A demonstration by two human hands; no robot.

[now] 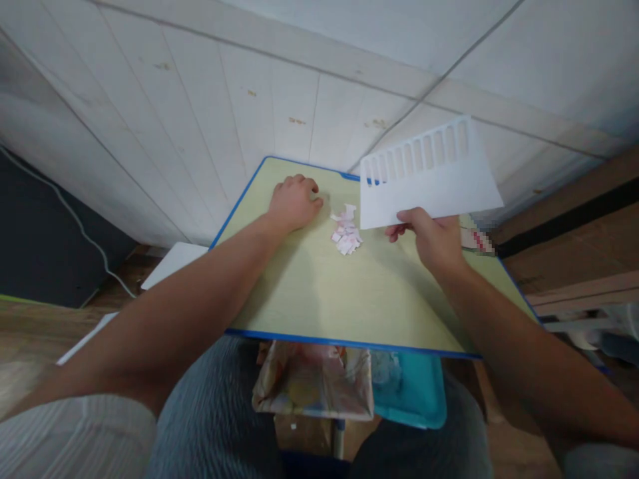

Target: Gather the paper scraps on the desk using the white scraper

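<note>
My right hand (433, 238) grips the lower edge of a white paper sheet (429, 189), thumb on top. A row of narrow rounded slots is cut along the sheet's far edge. The sheet is held up and tilted above the right side of a small table (379, 299) with a pale yellow top and blue rim. My left hand (295, 201) rests on the table's left part, its fingers loosely bent and the thumb apart, with nothing seen in it. Between my hands lies a small heap of torn, pinkish-white paper scraps (347, 234).
White plank wall (279, 113) stands right behind the table. Cardboard boxes (574, 246) are at the right. Under the table's front edge, a patterned open bag or box (319, 392) and a turquoise tray (419, 392) sit by my knees. A partly blurred item lies behind my right hand.
</note>
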